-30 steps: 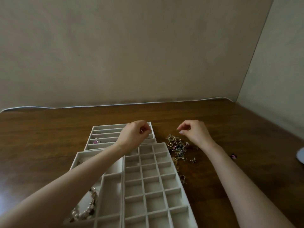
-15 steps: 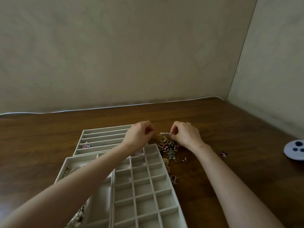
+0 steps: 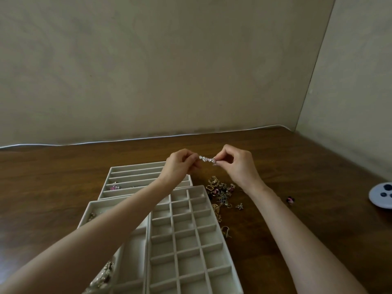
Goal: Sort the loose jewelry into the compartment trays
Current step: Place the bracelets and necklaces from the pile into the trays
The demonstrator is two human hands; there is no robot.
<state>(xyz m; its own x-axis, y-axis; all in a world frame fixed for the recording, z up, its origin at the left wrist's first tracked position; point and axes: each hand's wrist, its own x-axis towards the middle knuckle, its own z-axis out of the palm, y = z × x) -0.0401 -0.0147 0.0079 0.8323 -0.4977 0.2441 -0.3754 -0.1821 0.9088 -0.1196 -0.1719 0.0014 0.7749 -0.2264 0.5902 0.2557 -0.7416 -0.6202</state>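
With my left hand [image 3: 180, 167] and right hand [image 3: 240, 166] each pinching one end of a small sparkly piece [image 3: 207, 159] above the desk [image 3: 63, 177], a slipping finger could drop it into the tangled pile [image 3: 221, 190] below.

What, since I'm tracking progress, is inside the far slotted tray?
The tray holds a pink piece in one slot; the left hand, holding a silver piece, hides its right end.
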